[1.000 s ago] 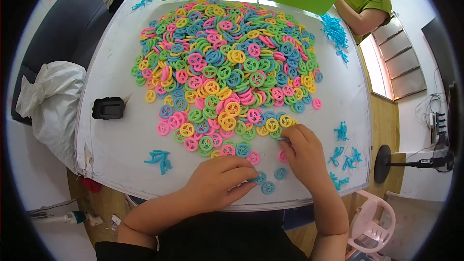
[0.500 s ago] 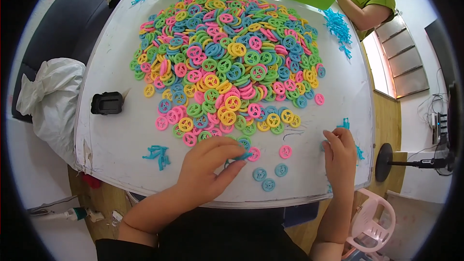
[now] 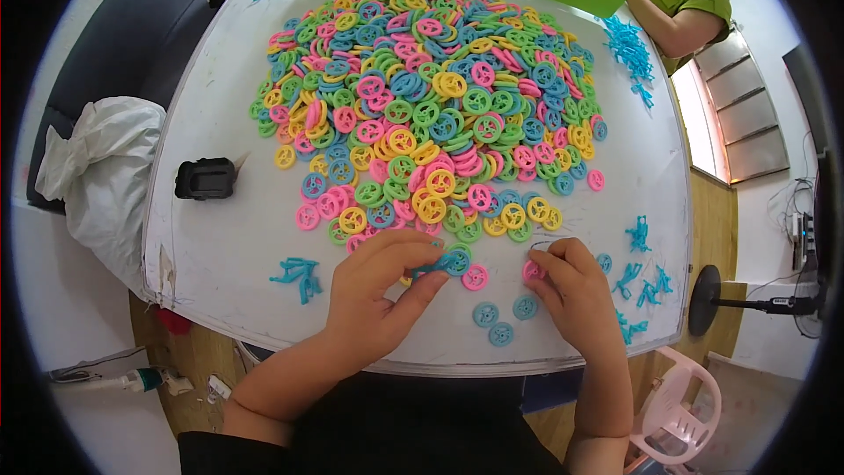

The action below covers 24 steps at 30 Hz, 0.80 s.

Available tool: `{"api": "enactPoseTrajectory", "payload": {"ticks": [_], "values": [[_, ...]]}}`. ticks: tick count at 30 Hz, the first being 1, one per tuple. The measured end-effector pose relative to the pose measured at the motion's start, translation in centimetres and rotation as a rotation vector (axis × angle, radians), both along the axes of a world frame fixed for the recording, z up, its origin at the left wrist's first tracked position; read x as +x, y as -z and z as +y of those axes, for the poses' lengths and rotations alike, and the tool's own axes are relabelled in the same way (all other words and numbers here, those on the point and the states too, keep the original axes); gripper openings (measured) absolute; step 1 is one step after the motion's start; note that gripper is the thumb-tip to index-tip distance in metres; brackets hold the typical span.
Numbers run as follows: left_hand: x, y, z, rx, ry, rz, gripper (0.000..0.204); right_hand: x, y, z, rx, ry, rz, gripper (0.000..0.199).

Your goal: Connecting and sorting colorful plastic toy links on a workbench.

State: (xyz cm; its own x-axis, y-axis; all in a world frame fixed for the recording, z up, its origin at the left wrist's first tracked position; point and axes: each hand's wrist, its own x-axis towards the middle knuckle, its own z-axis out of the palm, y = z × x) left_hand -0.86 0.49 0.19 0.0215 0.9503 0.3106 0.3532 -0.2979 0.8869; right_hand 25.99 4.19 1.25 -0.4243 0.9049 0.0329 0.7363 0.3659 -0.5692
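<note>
One small blue part (image 3: 429, 271) pinched between left fingers (image 3: 409, 255) over a white tabletop (image 3: 246, 246); right fingers (image 3: 556, 268) curled close at a pink wheel (image 3: 534, 271), grip unclear. Probably light, stiff, slightly slippery plastic: best taken by wheel rim or part's middle.
</note>
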Motion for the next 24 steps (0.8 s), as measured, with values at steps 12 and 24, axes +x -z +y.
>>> {"api": "enactPoseTrajectory", "payload": {"ticks": [12, 24], "values": [[-1.3, 0.8, -0.2, 0.02, -0.17, -0.466, 0.024, -2.6, 0.8, 0.5, 0.356, -0.038, -0.092, 0.031], [-1.1, 1.0, -0.2, -0.023, -0.086, -0.198, 0.021, -5.0, 0.4, -0.1, 0.11, -0.118, 0.04, 0.024]]}}
